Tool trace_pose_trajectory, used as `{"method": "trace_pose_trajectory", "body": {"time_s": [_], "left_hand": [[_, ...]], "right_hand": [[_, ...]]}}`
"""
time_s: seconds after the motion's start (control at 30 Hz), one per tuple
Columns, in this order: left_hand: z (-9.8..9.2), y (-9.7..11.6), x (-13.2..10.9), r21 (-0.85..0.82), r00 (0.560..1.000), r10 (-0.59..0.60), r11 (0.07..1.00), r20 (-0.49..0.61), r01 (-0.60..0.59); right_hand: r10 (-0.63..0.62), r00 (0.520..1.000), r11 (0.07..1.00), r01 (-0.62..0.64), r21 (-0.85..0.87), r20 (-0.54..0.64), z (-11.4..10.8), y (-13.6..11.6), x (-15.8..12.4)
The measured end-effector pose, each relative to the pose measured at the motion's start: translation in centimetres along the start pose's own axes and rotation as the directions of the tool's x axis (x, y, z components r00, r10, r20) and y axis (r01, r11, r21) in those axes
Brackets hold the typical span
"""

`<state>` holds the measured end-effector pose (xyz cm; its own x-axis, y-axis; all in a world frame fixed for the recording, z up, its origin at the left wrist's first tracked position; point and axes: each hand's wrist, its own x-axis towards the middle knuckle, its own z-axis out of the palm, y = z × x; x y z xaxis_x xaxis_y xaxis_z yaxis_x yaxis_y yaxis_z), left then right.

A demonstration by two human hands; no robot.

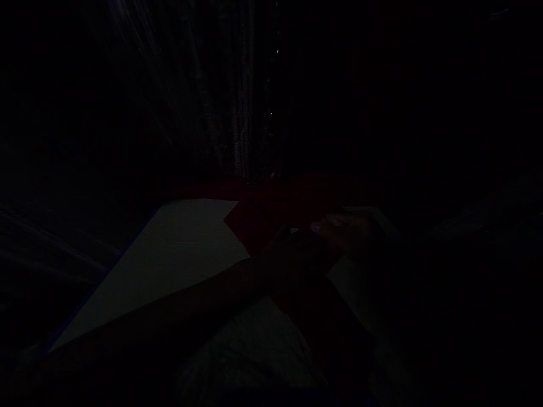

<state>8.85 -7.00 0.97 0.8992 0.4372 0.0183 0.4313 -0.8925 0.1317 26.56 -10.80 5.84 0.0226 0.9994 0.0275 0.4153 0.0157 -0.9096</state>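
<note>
The view is very dark and most detail is lost. My left hand reaches in from the lower left and lies across a strip of red cloth, its fingers faintly seen stretched over the fabric. Close beside it on the right is my right hand, its thumb pointing left and its fingers curled. Whatever the right hand pinches is lost in shadow. The red cloth runs slantwise beneath the hands, from the upper middle down to the lower right.
Below the cloth is a pale, flat surface with a blue edge along its left side. More dark red fabric lies along its far end. Behind hangs a shiny, creased dark sheet.
</note>
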Motion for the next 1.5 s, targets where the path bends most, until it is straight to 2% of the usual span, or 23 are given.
{"method": "trace_pose_trajectory", "body": {"time_s": [0.13,0.23,0.33,0.43,0.73,1.0,1.1,1.23,1.33,1.4,1.5], "left_hand": [[-0.2,0.2,0.1,-0.014,0.999,-0.033,0.999,0.03,0.033],[0.1,0.0,0.2,-0.031,0.999,-0.033,0.999,0.01,0.033],[0.2,0.0,0.2,-0.025,1.0,-0.01,1.0,-0.012,0.009],[0.0,0.1,0.2,-0.013,1.0,0.005,1.0,0.008,-0.005],[-0.2,0.1,0.3,-0.057,0.999,-0.032,0.998,0.034,0.034],[0.4,-0.1,0.3,-0.053,0.999,-0.031,0.998,-0.01,0.031],[0.6,-0.2,0.4,-0.043,1.0,-0.024,0.999,-0.007,0.024],[0.4,-0.2,0.4,-0.035,0.999,-0.039,0.999,0.012,0.04],[0.3,-0.1,0.4,-0.018,0.999,-0.034,0.999,0.007,0.034],[0.5,-0.1,0.3,-0.006,0.999,-0.03,1.0,-0.013,0.03],[0.9,-0.1,0.3,-0.014,0.999,-0.038,0.999,-0.003,0.038]], "right_hand": [[0.003,0.978,0.993,-0.027,-0.111,-0.209,-1.1,1.1,3.5],[-0.06,0.966,0.988,0.022,-0.15,-0.251,-1.7,3.5,5.3],[-0.018,0.945,0.988,-0.034,-0.151,-0.325,-2.0,5.9,5.8],[-0.026,0.949,0.983,-0.032,-0.178,-0.313,-2.0,7.0,5.6],[-0.056,0.942,0.984,-0.005,-0.18,-0.332,-1.7,6.5,5.4],[-0.283,0.904,0.903,0.138,-0.408,-0.321,-3.2,7.4,4.9],[-0.262,0.903,0.902,0.103,-0.42,-0.341,-3.5,8.1,5.1],[-0.158,0.923,0.96,0.061,-0.271,-0.351,-3.4,10.0,5.8],[-0.131,0.933,0.978,0.067,-0.195,-0.336,-3.2,11.0,6.0],[-0.149,0.935,0.978,0.092,-0.187,-0.323,-3.2,11.2,5.8],[-0.121,0.93,0.98,0.058,-0.188,-0.346,-3.3,10.9,5.3]]}}
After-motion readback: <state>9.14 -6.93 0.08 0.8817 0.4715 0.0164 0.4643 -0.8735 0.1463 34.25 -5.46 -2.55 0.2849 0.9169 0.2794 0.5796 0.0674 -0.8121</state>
